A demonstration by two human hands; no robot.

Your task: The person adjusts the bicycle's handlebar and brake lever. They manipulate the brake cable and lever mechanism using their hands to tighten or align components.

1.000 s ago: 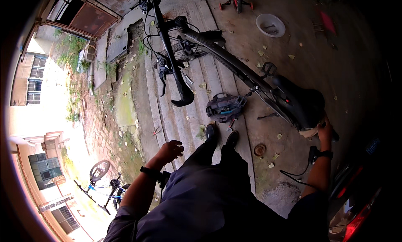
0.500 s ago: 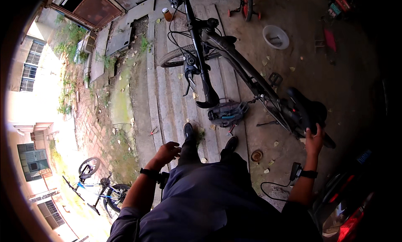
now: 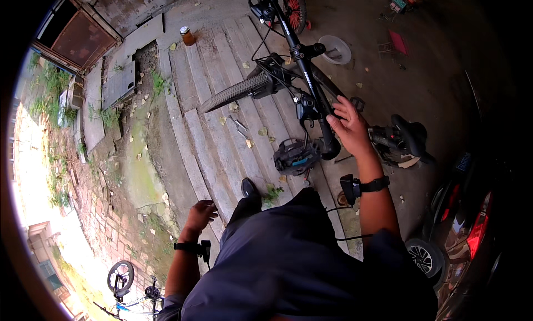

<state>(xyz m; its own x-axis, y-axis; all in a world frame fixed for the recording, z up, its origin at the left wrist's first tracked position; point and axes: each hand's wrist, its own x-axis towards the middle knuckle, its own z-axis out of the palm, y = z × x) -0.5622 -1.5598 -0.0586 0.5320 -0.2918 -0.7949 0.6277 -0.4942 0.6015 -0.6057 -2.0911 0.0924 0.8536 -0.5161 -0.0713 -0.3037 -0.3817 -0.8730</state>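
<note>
A black bicycle stands in front of me, its handlebar (image 3: 304, 63) running toward me and its saddle (image 3: 410, 133) to the right. Beside the near handlebar grip (image 3: 328, 136), my right hand (image 3: 351, 125) is open with fingers stretched over the bar; whether they touch it I cannot tell. The knobby front wheel (image 3: 236, 92) points left across the planks. My left hand (image 3: 200, 215) hangs by my left leg, holding nothing, its fingers loosely bent and apart. Below the grip lies a dark bag (image 3: 293, 158), partly hidden by the bar.
Slim metal tools (image 3: 239, 125) lie on the stone planks (image 3: 214, 138). Farther off are an amber jar (image 3: 187, 36), a white basin (image 3: 336, 50) and a small red-wheeled bike (image 3: 294, 10). A blue-white bicycle (image 3: 133, 299) stands lower left, a red-black vehicle (image 3: 461, 226) at right.
My right hand has left the saddle and come forward to the handlebar's near grip. The handlebar appears turned, and the view has swung. My left hand still hangs free.
</note>
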